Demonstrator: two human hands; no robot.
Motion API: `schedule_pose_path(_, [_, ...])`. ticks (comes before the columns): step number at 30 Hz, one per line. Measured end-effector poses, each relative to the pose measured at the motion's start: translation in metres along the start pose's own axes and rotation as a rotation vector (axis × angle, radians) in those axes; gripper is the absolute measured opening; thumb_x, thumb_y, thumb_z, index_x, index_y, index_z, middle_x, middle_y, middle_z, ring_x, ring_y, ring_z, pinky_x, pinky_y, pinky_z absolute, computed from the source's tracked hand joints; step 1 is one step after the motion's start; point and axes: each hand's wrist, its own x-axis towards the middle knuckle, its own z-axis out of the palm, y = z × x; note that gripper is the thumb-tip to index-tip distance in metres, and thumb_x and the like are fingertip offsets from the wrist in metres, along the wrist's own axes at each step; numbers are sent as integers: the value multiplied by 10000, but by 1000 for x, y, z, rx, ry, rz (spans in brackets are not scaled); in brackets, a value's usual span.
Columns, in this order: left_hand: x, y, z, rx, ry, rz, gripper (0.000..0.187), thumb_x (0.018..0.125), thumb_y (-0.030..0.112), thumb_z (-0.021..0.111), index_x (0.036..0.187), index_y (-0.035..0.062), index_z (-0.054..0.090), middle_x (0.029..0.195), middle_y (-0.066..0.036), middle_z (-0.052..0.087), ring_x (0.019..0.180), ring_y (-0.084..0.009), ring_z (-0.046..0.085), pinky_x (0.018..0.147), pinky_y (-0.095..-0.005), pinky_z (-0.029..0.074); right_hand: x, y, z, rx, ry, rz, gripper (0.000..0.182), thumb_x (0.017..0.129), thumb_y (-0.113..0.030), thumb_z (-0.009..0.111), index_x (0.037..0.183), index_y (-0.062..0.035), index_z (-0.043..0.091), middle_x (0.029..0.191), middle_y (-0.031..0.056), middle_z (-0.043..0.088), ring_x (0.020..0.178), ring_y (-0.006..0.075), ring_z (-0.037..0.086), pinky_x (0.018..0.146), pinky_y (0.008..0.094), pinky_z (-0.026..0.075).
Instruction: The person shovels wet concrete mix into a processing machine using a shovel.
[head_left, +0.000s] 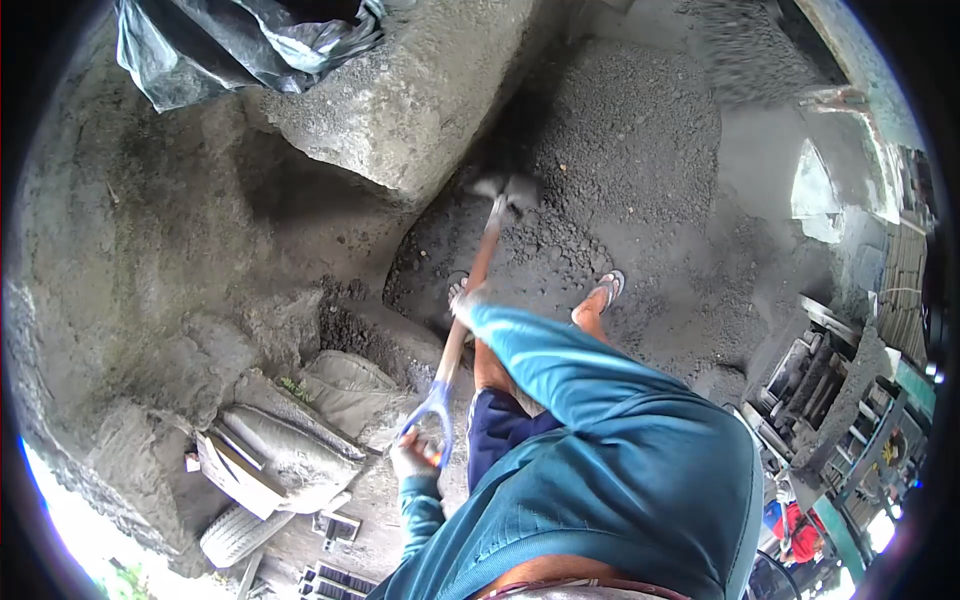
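I hold a shovel [480, 262] with both hands, its shaft running up and away from my body. My left hand [416, 456] is closed around the blue D-shaped grip [444, 408] at the near end. Further along, my right hand [467, 303], slightly blurred, wraps the wooden shaft. The dark blade [512, 190], smeared by motion, is over the loose grey gravelly material [630, 140], beside the base of a big concrete block. My sandalled feet stand on either side below the blade, the right foot [605, 290] on the gritty ground.
A large sloping concrete block [430, 90] rises at the upper left, with a black plastic sheet [240, 50] on top. Dusty sacks [345, 385] and a tyre [240, 535] lie at lower left. Metal moulds or machinery [810, 375] stand at right. A person in red [798, 532] is at lower right.
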Motion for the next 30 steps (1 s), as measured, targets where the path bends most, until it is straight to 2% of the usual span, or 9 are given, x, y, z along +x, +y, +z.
schedule_pose_path(4, [-42,-5,-99,26,181,116,128,830,260,615,839,155,542,592,-4,468,453,-190,460,397,-359,398,-106,48,3,190,-164,155,513,864,-385,588,1241,-45,515,1174,210,641,1108,311,625,948,421,492])
schedule_pose_path(11, [-33,23,2,193,-168,122,183,781,267,641,785,151,500,571,35,354,413,-156,345,394,-338,328,-40,40,-50,61,-206,159,551,888,-441,520,1296,-70,536,1250,169,625,1190,279,582,1014,376,456])
schedule_pose_path(14, [-47,58,51,268,-93,171,150,798,257,651,805,142,555,591,30,404,459,-154,403,403,-331,335,-7,29,-33,-280,-373,150,572,899,-465,491,1319,-81,545,1283,151,618,1225,265,563,1043,357,440])
schedule_pose_path(16, [-27,90,-18,282,-102,197,148,820,256,650,799,138,564,600,27,429,469,-154,414,401,-332,334,-30,34,10,-427,-438,99,587,906,-481,472,1335,-88,551,1305,139,613,1249,255,551,1062,344,430])
schedule_pose_path(19, [-97,124,-31,217,31,281,89,824,175,627,776,102,606,606,32,480,473,-115,422,419,-292,330,-151,-30,-2,101,-346,333,427,828,-314,665,1100,8,596,1001,205,682,882,318,700,725,443,595])
schedule_pose_path(20, [-122,122,-10,170,176,408,111,830,181,633,796,78,610,610,14,501,493,-135,483,422,-296,368,-175,-40,-6,431,-544,468,479,796,-331,705,1115,2,577,983,174,685,879,312,703,721,452,602])
schedule_pose_path(24, [-166,159,-47,381,15,407,153,793,195,670,778,70,582,582,-26,499,401,-194,448,388,-373,437,-188,-3,39,306,-355,372,465,789,-298,733,1115,-4,578,996,161,666,800,297,682,709,433,590])
schedule_pose_path(28, [-122,140,-5,400,17,363,135,804,180,693,830,92,594,661,-12,531,505,-159,495,443,-344,466,-145,47,-11,543,44,164,311,754,-192,724,926,52,633,843,168,656,739,278,665,636,433,543])
schedule_pose_path(30, [-98,95,64,593,-13,241,78,850,137,656,881,93,599,723,0,542,569,-142,500,478,-330,484,-110,54,-103,770,43,315,303,777,-174,672,1011,8,608,895,165,632,768,302,652,648,466,544])
